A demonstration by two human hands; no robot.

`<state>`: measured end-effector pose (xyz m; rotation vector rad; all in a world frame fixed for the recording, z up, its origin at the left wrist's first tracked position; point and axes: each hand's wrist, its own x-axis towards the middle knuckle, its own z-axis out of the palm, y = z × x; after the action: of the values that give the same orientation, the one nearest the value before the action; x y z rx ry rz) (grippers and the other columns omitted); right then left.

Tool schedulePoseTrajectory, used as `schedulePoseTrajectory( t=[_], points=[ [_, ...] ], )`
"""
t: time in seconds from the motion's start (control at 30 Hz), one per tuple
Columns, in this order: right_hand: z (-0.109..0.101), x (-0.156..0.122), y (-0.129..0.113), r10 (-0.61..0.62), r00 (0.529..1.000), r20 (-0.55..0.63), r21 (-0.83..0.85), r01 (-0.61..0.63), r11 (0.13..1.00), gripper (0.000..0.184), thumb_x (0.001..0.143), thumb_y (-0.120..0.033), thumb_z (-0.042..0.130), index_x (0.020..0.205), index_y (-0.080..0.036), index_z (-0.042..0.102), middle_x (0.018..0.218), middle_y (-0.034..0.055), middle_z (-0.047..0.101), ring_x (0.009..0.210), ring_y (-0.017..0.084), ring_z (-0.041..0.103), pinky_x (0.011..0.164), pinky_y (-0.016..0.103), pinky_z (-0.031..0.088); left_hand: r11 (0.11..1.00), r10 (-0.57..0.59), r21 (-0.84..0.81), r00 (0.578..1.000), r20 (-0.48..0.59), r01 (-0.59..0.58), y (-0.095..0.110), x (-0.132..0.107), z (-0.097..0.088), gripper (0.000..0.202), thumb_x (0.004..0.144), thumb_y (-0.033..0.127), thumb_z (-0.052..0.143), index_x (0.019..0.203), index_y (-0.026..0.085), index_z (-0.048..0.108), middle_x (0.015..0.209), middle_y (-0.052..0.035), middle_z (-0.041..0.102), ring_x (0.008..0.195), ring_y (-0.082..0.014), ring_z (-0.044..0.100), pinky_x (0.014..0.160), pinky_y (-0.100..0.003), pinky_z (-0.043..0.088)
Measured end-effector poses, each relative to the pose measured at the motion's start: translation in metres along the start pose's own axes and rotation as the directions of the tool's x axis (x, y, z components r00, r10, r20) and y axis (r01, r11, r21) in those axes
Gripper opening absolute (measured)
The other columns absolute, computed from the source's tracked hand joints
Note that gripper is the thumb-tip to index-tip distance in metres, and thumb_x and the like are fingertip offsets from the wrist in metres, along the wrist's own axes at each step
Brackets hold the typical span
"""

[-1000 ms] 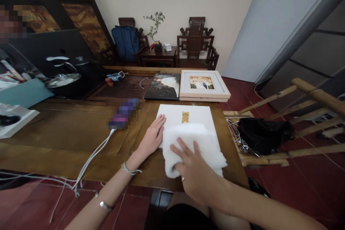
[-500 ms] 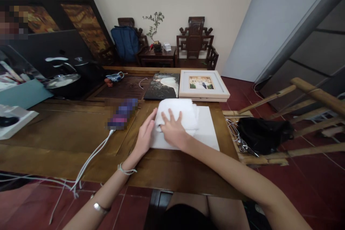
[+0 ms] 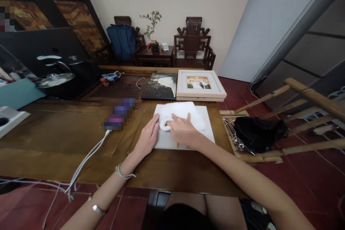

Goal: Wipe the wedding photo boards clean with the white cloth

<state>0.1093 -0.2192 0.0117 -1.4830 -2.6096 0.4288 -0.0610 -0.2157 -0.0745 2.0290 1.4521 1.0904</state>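
Resting on a white cloth [image 3: 198, 118], the right hand [image 3: 184, 131] has its fingers partly spread, with one tucked into the cloth's curled left edge; whether it pinches the fabric I cannot tell. The cloth lies over the middle and far part of a flat white board [image 3: 208, 138] – its right side and part of its near edge stay uncovered. The board sits near the table's right edge, set in a little from the near edge of the table [image 3: 67, 129]. Flat and gripping nothing, the left hand [image 3: 147, 134] lies along the board's left edge, fingertips beside the cloth. A pale cord bracelet [image 3: 125, 173] circles that wrist, and a silver bangle [image 3: 99, 209] sits higher on the arm.

Toward the table's far right corner lie a dark picture panel [image 3: 159, 90] and a light-framed picture [image 3: 219, 85], side by side. Left of the board is a pixelated device [image 3: 118, 115], its white cables [image 3: 88, 158] running over the table's near edge. Just past the right edge – on a bamboo rack [image 3: 264, 159] – sits a black bag [image 3: 258, 134].
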Motion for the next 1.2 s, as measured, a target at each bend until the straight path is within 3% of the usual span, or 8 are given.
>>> schedulePoseTrajectory(
  t=[0.2,0.37,0.5,0.67,0.8,0.97,1.07,1.2],
  points=[
    [-0.012,0.069,-0.009,0.081,0.997,0.013,0.066,-0.082,0.994,0.036,0.079,-0.012,0.040,0.106,-0.020,0.062,0.112,0.0122,0.063,0.107,0.032,0.055,0.092,0.072,0.024,0.994,0.057,0.095,0.998,0.022,-0.058,-0.003,0.001,0.000,0.041,0.092,0.033,0.038,0.123,0.014,0.056,0.136,-0.0125,0.051,0.129,-0.0264,0.043,0.109,-0.044,0.032],
    [-0.023,0.083,0.001,0.120,0.993,0.020,0.088,-0.121,0.989,0.034,0.079,-0.018,0.042,0.107,-0.018,0.062,0.120,0.0137,0.060,0.105,0.033,0.056,0.090,0.055,0.038,0.991,0.089,0.099,0.996,0.021,-0.091,-0.008,0.000,0.000,0.042,0.088,0.030,0.044,0.126,0.015,0.054,0.138,-0.0128,0.048,0.130,-0.0257,0.042,0.109,-0.046,0.032],
    [-0.037,0.055,0.048,0.117,0.993,-0.014,0.081,-0.116,0.990,0.036,0.080,-0.016,0.040,0.108,-0.017,0.061,0.118,0.0106,0.062,0.108,0.029,0.055,0.090,0.038,0.041,0.991,0.085,0.104,0.996,0.029,-0.088,-0.009,0.000,0.001,0.043,0.088,0.028,0.044,0.125,0.011,0.054,0.138,-0.0164,0.047,0.130,-0.0255,0.042,0.110,-0.046,0.031],
    [-0.038,-0.005,0.098,0.152,0.985,-0.079,0.035,-0.150,0.988,0.037,0.076,-0.007,0.033,0.100,-0.013,0.061,0.106,0.0134,0.066,0.098,0.028,0.059,0.086,0.037,0.041,0.992,0.085,0.094,0.996,0.012,-0.085,-0.006,0.000,0.003,0.042,0.087,0.027,0.044,0.125,0.013,0.054,0.138,-0.0149,0.048,0.130,-0.0255,0.042,0.110,-0.046,0.031],
    [-0.015,-0.067,0.087,0.122,0.990,-0.069,-0.005,-0.123,0.992,0.035,0.071,-0.002,0.034,0.093,-0.013,0.059,0.095,0.0128,0.068,0.100,0.027,0.060,0.098,0.047,0.033,0.993,0.074,0.095,0.997,0.012,-0.075,-0.005,0.000,0.003,0.043,0.086,0.027,0.044,0.124,0.010,0.054,0.138,-0.0168,0.048,0.130,-0.0259,0.042,0.111,-0.046,0.030],
    [0.005,-0.138,0.051,-0.016,1.000,0.022,-0.034,0.016,0.999,0.038,0.067,0.001,0.035,0.092,-0.018,0.057,0.131,0.0155,0.052,0.134,0.024,0.031,0.110,0.051,0.018,0.992,0.070,0.105,0.997,0.022,-0.072,-0.004,-0.001,0.003,0.043,0.087,0.025,0.043,0.126,0.010,0.053,0.139,-0.0171,0.046,0.131,-0.0258,0.040,0.111,-0.046,0.030],
    [0.003,-0.144,0.049,-0.034,0.999,0.035,-0.013,0.034,0.999,0.039,0.065,0.001,0.037,0.091,-0.019,0.058,0.129,0.0134,0.055,0.132,0.024,0.035,0.111,0.051,0.017,0.991,0.079,0.110,0.997,0.022,-0.081,-0.005,-0.001,0.003,0.042,0.087,0.025,0.043,0.126,0.010,0.053,0.139,-0.0173,0.046,0.132,-0.0257,0.040,0.111,-0.047,0.030],
    [-0.005,-0.099,0.073,0.008,0.998,-0.057,-0.021,-0.010,1.000,0.037,0.067,-0.001,0.036,0.089,-0.019,0.060,0.103,0.0086,0.067,0.100,0.024,0.061,0.105,0.049,0.026,0.990,0.090,0.111,0.996,0.014,-0.091,-0.006,-0.001,0.003,0.041,0.087,0.025,0.043,0.126,0.012,0.053,0.139,-0.0159,0.047,0.131,-0.0251,0.040,0.110,-0.048,0.031]
  ],
)
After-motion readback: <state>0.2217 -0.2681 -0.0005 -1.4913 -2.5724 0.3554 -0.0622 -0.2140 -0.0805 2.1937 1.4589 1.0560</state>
